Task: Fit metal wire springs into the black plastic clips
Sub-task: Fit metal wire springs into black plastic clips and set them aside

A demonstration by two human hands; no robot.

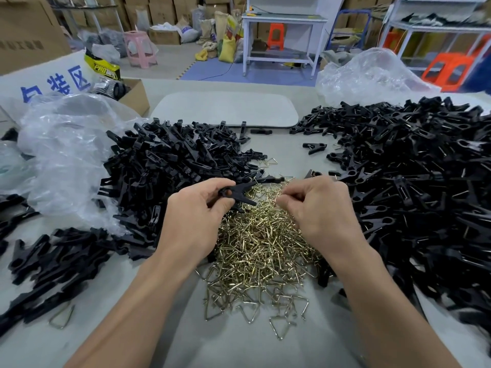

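Brass-coloured wire springs (260, 251) are heaped on the grey bench (239, 349), flanked by a pile of black clip parts (170, 166) on the left and a larger pile of clips (411, 181) on the right. Above the heap a black plastic clip (236, 193) is pinched in the grip of the left hand (196, 208), while the right hand (318, 208) is curled with fingertips pressed together; what it holds cannot be made out against the springs. Farther back, crumpled clear bags (66, 144) and a pale board (225, 110) are seen.
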